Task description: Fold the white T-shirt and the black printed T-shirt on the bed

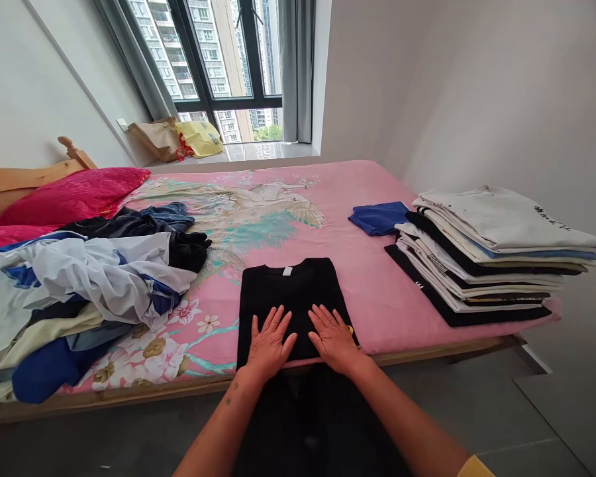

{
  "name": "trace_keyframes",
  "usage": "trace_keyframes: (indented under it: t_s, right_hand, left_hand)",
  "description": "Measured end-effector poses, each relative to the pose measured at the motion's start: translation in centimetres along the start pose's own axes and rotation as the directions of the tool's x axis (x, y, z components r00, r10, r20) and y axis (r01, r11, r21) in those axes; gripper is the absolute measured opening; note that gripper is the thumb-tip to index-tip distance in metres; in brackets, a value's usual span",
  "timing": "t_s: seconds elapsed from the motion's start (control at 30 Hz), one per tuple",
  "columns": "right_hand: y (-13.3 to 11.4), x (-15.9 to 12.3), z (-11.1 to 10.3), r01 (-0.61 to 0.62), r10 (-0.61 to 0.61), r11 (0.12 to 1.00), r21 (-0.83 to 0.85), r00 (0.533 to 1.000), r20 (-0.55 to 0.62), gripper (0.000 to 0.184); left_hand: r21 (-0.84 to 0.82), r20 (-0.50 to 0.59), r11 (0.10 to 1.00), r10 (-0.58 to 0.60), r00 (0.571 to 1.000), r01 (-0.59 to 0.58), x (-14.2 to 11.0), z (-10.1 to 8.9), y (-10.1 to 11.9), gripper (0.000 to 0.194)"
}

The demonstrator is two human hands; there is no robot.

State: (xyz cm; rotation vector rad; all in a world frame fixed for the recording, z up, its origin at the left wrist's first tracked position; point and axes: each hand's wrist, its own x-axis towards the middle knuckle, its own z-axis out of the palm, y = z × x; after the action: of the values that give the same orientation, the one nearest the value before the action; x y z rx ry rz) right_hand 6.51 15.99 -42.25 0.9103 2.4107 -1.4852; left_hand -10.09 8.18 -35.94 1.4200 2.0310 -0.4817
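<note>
A black T-shirt (293, 288), folded into a neat rectangle, lies at the front edge of the bed with its collar and white neck label facing away from me. My left hand (271, 343) rests flat on its lower left part, fingers stretched out. On the lower right part lies my right hand (334, 338), palm down with the fingers extended. Beside that hand a small yellow mark shows on the shirt's edge. Neither hand grips anything.
To the left is a loose heap of clothes (94, 278) near a red pillow (79, 195). A tall stack of folded shirts (496, 265) stands at right, beside a folded blue garment (377, 217). Bags (198, 138) sit on the windowsill. The pink bedsheet (367, 285) ends at a wooden bed edge.
</note>
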Motion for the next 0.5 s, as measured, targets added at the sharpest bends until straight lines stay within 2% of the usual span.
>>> trace_keyframes:
  t_s: [0.1,0.17,0.2,0.27,0.33,0.37,0.5]
  right_hand:
    - [1.3,-0.1,-0.5,-0.112,0.113,0.993,-0.041,0.994,0.014,0.054]
    - [1.0,-0.1,-1.0,-0.146,0.145,0.988,-0.052,0.989,-0.025,0.055]
    - [0.7,0.0,-1.2,-0.123,0.120,0.991,-0.055,0.991,-0.052,0.055]
    - [0.1,0.5,-1.1,0.015,-0.018,0.998,-0.061,0.998,-0.063,0.054]
    - [0.2,1.4,-0.6,0.146,-0.147,0.987,-0.060,0.989,-0.018,0.055]
    - [0.6,2.0,-0.3,0.160,-0.160,0.985,-0.062,0.987,0.002,0.056]
    - [3.2,5.0,0.7,-0.020,0.017,0.994,-0.109,0.999,-0.032,0.064]
  left_hand:
    - [0.021,-0.026,0.994,-0.110,0.994,0.111,-0.6,-0.2,-2.1,0.053]
    - [0.034,-0.055,0.995,-0.097,0.994,0.099,-1.0,-0.5,-2.4,0.054]
    - [0.041,-0.068,0.998,-0.053,0.996,0.056,-1.2,-0.7,-2.2,0.055]
    - [0.044,-0.067,0.997,0.061,0.996,-0.058,-1.3,-0.8,-1.6,0.056]
    - [0.026,-0.030,0.992,0.126,0.992,-0.125,-0.9,-0.7,-1.3,0.057]
    - [0.017,-0.012,0.992,0.126,0.992,-0.126,-0.6,-0.5,-1.3,0.058]
    - [0.024,-0.024,1.000,0.000,1.000,0.001,1.9,0.0,-3.4,0.059]
